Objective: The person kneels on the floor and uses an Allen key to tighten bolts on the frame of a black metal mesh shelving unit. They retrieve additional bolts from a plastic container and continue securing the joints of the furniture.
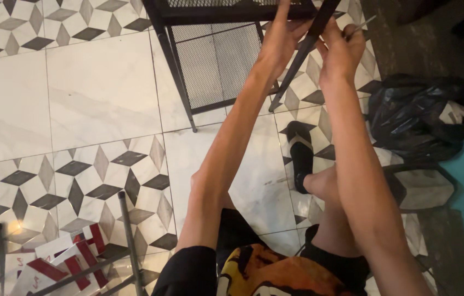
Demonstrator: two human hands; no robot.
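Two hands: left hand point(280, 39) grips frame point(232, 13), right hand point(341, 49) pinches tool point(361, 26)
Cut off: frame top
Nearby: bag point(413, 118) right, sandal point(300, 153) center

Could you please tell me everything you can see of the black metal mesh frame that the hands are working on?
The black metal mesh frame stands on the patterned tile floor, cut off by the top edge. It has thin tube legs and wire-mesh panels. The left hand grips a slanted leg; the right hand, beside it, holds a thin metal tool.

White-and-red flat cartons point(59, 263) lie bottom left on the tiles — partly behind dark rods.
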